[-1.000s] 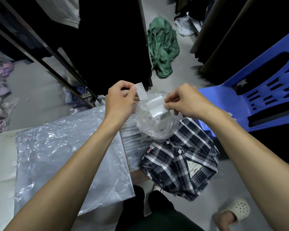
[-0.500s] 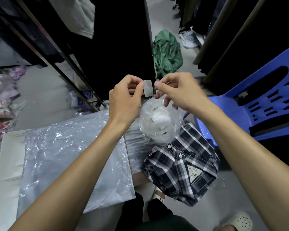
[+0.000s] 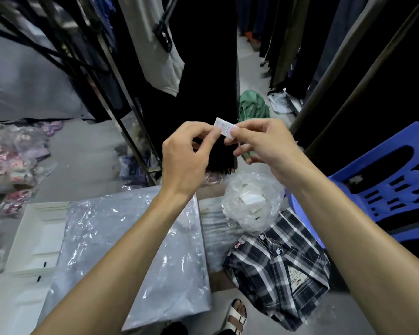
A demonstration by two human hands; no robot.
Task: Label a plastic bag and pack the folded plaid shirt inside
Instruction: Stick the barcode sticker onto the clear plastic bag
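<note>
A small white printed label (image 3: 224, 126) is pinched between my left hand (image 3: 188, 157) and my right hand (image 3: 264, 143), held up in front of me above the table. Below the hands sits a crumpled clear bag of white labels (image 3: 250, 201), resting partly on the folded dark plaid shirt (image 3: 276, 264). The shirt lies at the right edge of the table, collar and neck tag facing up. A flat clear plastic bag (image 3: 136, 250) lies spread on the table under my left forearm.
A white board (image 3: 34, 240) lies under the flat bag at left. A blue plastic chair (image 3: 382, 184) stands at right. Clothes racks with hanging dark garments (image 3: 203, 68) fill the background. A green garment (image 3: 252, 105) lies on the floor. Packed goods (image 3: 10, 160) pile at left.
Both hands rose away from the bag of labels, carrying one label up between them. The bag of labels now rests alone on the shirt. The camera tilted upward.
</note>
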